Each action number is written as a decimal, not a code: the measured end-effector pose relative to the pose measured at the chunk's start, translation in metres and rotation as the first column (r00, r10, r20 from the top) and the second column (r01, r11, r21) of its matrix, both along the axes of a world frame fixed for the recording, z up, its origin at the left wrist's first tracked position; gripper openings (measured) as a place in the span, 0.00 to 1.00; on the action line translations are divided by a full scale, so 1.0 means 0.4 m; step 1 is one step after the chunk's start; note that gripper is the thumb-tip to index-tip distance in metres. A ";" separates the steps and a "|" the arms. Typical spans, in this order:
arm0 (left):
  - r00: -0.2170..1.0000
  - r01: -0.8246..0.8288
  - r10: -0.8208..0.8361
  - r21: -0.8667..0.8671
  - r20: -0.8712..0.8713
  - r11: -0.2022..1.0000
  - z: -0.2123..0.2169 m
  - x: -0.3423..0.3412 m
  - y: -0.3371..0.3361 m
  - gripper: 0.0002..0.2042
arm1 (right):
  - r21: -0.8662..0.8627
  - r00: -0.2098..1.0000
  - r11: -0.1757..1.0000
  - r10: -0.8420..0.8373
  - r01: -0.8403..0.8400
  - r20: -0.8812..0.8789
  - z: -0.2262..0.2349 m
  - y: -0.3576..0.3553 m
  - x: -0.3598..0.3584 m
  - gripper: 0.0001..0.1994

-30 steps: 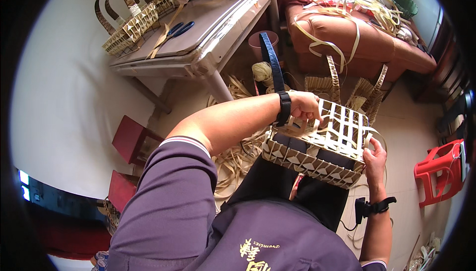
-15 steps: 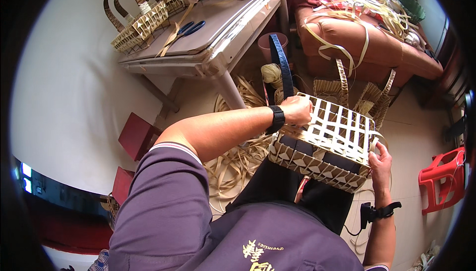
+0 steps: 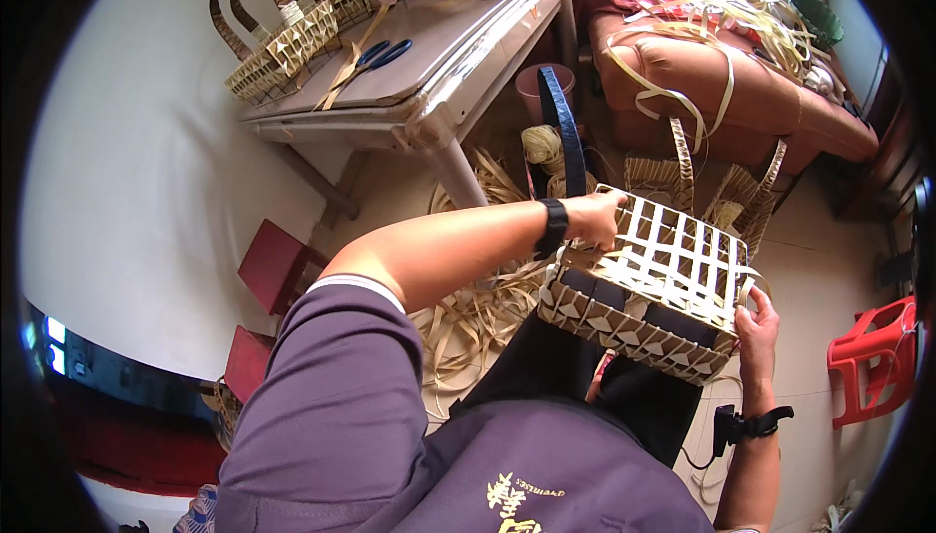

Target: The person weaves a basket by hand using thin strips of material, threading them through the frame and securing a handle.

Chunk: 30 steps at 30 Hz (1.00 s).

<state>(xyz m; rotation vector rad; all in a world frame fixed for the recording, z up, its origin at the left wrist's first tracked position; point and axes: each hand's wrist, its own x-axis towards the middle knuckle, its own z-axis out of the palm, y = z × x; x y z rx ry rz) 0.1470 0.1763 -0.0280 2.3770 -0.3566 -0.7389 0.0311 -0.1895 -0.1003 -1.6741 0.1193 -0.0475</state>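
Observation:
A woven basket [image 3: 673,245] lies tipped on my lap, its open lattice of pale flat strips over a dark wire frame facing up. The side nearest me has a band of tan and cream weaving. My left hand [image 3: 597,219] is closed at the basket's far left corner, fingertips bent over its edge and partly hidden. At the right edge my right hand [image 3: 758,333] grips the basket, thumb up by a loose strip end that curls out there. Whether the strip itself is pinched cannot be told.
A table [image 3: 336,118] at far left carries finished baskets [image 3: 283,50] and blue-handled scissors [image 3: 384,53]. Loose strips [image 3: 478,323] are heaped on the floor. A blue-handled bag [image 3: 563,128] and more baskets stand beyond my lap. A red stool [image 3: 873,362] is at right, a brown sofa [image 3: 751,94] behind.
The whole view has shifted slightly. My left hand's fingers have moved a little further over the basket's corner; my right hand keeps its hold.

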 end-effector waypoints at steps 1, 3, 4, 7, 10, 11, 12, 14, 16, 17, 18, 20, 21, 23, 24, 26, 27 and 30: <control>0.993 -0.117 0.121 -0.204 0.006 0.972 -0.007 -0.004 0.017 0.47 | -0.011 1.000 1.000 -0.019 0.019 0.009 -0.009 -0.006 0.000 0.29; 0.942 -0.156 0.098 -0.162 -0.321 0.974 0.033 0.023 0.046 0.46 | -0.013 1.000 1.000 -0.023 0.023 0.011 -0.011 -0.009 0.001 0.29; 0.938 -0.187 0.126 -0.166 -0.322 0.968 0.038 0.012 0.051 0.46 | -0.013 0.999 0.999 -0.034 0.034 -0.014 -0.013 -0.016 0.004 0.29; 0.970 0.005 0.004 0.035 -0.242 0.999 0.049 0.016 0.084 0.47 | 0.031 0.998 0.999 -0.040 0.041 -0.047 -0.008 0.002 0.008 0.28; 0.987 0.054 -0.058 -0.026 -0.151 0.998 0.060 -0.016 0.126 0.28 | 0.031 0.997 0.999 0.043 -0.041 -0.062 0.025 0.001 -0.029 0.21; 0.997 0.041 -0.049 -0.123 -0.065 0.992 0.029 -0.044 0.131 0.23 | 0.019 0.997 0.998 0.060 -0.059 -0.052 0.017 -0.017 -0.026 0.19; 0.994 -0.048 0.028 -0.196 -0.104 0.979 0.038 -0.068 0.124 0.11 | 0.014 0.997 0.999 0.048 -0.047 -0.054 0.021 -0.023 -0.031 0.19; 0.898 -0.323 0.144 -0.400 -0.415 0.858 0.054 -0.101 0.162 0.06 | 0.010 0.997 0.998 0.065 -0.064 -0.051 0.037 -0.017 -0.040 0.16; 0.763 -0.571 0.147 -0.550 -0.629 0.610 0.050 -0.132 0.180 0.06 | 0.005 0.996 0.999 0.041 -0.040 -0.075 0.040 -0.015 -0.044 0.15; 0.705 -0.645 0.019 -0.629 -0.709 0.434 0.028 -0.133 0.215 0.08 | 0.001 0.995 0.999 0.039 -0.039 -0.095 0.047 -0.008 -0.044 0.14; 0.707 -0.666 -0.057 -0.691 -0.705 0.282 0.009 -0.139 0.244 0.10 | -0.014 0.990 1.000 0.017 -0.019 -0.140 0.066 0.002 -0.047 0.12; 0.749 -0.646 -0.124 -0.759 -0.651 0.081 -0.026 -0.160 0.272 0.14 | -0.036 0.991 0.998 0.046 -0.051 -0.122 0.048 -0.020 -0.043 0.11; 0.795 -0.602 0.027 -0.782 -0.606 0.164 -0.042 -0.176 0.263 0.13 | -0.053 0.992 0.995 0.076 -0.082 -0.102 0.042 -0.031 -0.044 0.09; 0.791 -0.609 0.315 -0.720 -0.524 0.332 -0.071 -0.201 0.241 0.11 | -0.053 0.994 0.995 0.076 -0.081 -0.082 0.041 -0.042 -0.047 0.09; 0.795 -0.596 0.427 -0.685 -0.431 0.419 -0.079 -0.208 0.226 0.08 | -0.047 0.995 0.996 0.078 -0.080 -0.055 0.044 -0.044 -0.045 0.08; 0.755 -0.627 0.496 -0.694 -0.429 0.355 -0.099 -0.215 0.205 0.04 | -0.068 0.994 0.993 0.093 -0.097 -0.057 0.051 -0.044 -0.048 0.08; 0.748 -0.632 0.502 -0.695 -0.434 0.343 -0.111 -0.218 0.204 0.03 | -0.082 0.993 0.991 0.101 -0.106 -0.058 0.055 -0.042 -0.050 0.08; 0.721 -0.672 0.392 -0.714 -0.571 0.196 -0.125 -0.201 0.195 0.05 | -0.095 0.993 0.992 0.080 -0.087 -0.083 0.064 -0.043 -0.049 0.09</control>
